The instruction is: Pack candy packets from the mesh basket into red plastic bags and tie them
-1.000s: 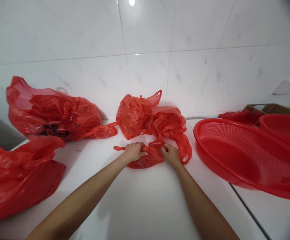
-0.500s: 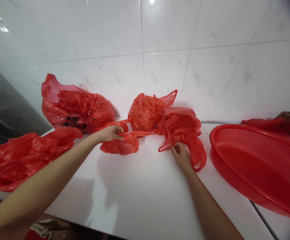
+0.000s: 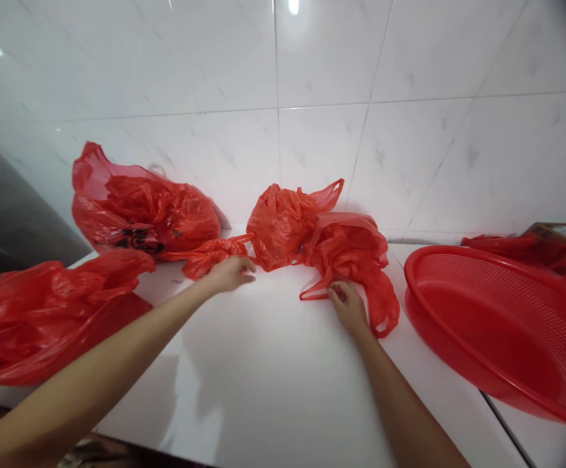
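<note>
My left hand (image 3: 234, 273) is over the white tabletop, its fingers apart and holding nothing. Just behind it lies a small crumpled red plastic bag (image 3: 209, 255). My right hand (image 3: 349, 304) has its fingers curled at the handle of a limp red plastic bag (image 3: 349, 247); the handle loop sticks out to the left of my fingertips. Against that bag leans a fuller, rounded red plastic bag (image 3: 279, 224), standing by the wall with one handle raised. What is inside it cannot be made out.
A large red bag with black print (image 3: 146, 214) stands back left, and another red bag (image 3: 43, 312) lies near my left forearm. A red plastic basket (image 3: 478, 325) sits at the right on the white table (image 3: 283, 383). White tiles (image 3: 326, 143) line the back.
My left hand has let go of the small red bag, which now lies behind it near the printed bag. My right hand stays at the limp bag's handle, its loop drawn slightly left.
</note>
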The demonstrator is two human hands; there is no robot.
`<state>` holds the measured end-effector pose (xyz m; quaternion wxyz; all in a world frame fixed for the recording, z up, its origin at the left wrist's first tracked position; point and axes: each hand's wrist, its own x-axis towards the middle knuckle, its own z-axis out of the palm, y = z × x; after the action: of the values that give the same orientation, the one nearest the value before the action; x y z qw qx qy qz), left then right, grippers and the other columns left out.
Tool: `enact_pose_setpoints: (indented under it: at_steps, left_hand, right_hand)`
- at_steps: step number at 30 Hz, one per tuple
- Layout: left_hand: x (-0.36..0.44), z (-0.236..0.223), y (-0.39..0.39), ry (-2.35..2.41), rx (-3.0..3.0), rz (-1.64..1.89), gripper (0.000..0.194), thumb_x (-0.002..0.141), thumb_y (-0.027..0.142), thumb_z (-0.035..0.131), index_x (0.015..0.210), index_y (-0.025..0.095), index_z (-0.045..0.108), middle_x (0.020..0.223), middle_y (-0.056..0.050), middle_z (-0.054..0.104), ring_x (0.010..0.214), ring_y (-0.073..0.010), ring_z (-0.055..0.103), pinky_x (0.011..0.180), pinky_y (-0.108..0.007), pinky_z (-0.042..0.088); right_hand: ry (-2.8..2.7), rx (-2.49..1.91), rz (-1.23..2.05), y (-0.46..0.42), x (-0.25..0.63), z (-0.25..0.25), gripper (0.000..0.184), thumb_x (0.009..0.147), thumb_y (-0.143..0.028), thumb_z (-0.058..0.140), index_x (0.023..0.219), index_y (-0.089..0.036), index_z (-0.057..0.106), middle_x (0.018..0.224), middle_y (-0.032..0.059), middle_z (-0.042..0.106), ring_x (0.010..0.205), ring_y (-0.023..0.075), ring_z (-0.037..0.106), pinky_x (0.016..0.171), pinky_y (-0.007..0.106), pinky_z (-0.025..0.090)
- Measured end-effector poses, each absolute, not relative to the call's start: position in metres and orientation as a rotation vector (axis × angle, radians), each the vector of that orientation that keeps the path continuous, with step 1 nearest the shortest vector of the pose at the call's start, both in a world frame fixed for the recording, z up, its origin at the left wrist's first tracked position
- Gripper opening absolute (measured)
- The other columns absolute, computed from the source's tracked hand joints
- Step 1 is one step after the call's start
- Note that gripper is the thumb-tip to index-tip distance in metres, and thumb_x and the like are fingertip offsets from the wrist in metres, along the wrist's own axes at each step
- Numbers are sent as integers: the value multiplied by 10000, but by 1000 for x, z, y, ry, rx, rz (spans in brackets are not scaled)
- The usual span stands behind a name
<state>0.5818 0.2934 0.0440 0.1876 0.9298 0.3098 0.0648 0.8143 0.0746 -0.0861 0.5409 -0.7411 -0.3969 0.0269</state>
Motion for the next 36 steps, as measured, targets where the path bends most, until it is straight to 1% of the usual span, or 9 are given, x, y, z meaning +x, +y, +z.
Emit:
enact_pose_setpoints:
  at_steps: [8,14,18,22,26,28,31,33,36]
  left_hand:
    - [576,37,229,576,2629,-203,335,766,498,611,1002,276,697,1027,-51,658,888,-222,625,764,-301,459]
    - [575,39,222,594,2624,-103,397,816,493,567,1118,245,637,1095,-77,644,968,-237,619,829,-328,469]
    - [610,19,202,619,2648,98,582,829,504,564,1335,237,460,1310,-110,533,1164,-261,534,947,-361,439]
    - [655,-5,184,708,2686,270,717,817,465,597,1425,201,326,1406,-164,435,1244,-339,460,978,-464,413]
    - [676,-16,165,648,2764,407,708,812,387,626,1426,228,312,1462,-155,365,1336,-341,340,1059,-533,303]
    - [675,-17,157,559,2814,439,684,811,357,634,1415,253,330,1484,-136,336,1368,-325,287,1099,-552,227]
    - [668,-18,150,465,2874,435,562,797,303,651,1322,274,454,1475,-123,349,1378,-350,260,1106,-601,167]
    - [661,-17,148,438,2899,429,502,792,275,651,1272,270,503,1488,-125,326,1384,-374,242,1098,-622,164]
    - [649,-9,147,402,2860,521,569,815,287,631,1348,264,433,1512,-139,277,1398,-361,224,1097,-602,213]
  right_hand:
    - [-924,-1730,91,81,815,-95,214,814,-389,543,831,-192,626,833,46,665,752,190,595,717,310,470]
    - [-881,-1691,10,84,814,-99,244,809,-380,547,957,-186,556,845,51,639,708,173,573,655,292,469]
    - [-1039,-1662,37,83,807,-95,215,807,-339,540,938,-201,641,779,29,666,665,166,595,626,278,485]
    - [-1100,-1674,-90,78,802,-79,230,827,-309,516,945,-212,688,930,69,676,862,205,611,810,349,482]
    - [-966,-1873,-423,69,811,-69,230,822,-285,524,952,-216,700,1294,128,520,1237,334,402,1023,542,273]
    - [-935,-2034,-517,66,819,-70,208,785,-261,555,922,-211,702,1318,143,507,1245,374,374,1023,600,210]
    - [-896,-2132,-501,64,827,-70,270,786,-246,538,1009,-187,678,1166,174,602,1116,360,473,1009,627,194]
    - [-854,-2083,-547,60,828,-60,324,830,-265,494,1102,-170,643,1147,169,612,1086,332,496,1019,594,219]
    - [-835,-1852,-630,50,815,-31,322,865,-276,462,1125,-170,621,1126,147,609,1076,287,516,989,489,337]
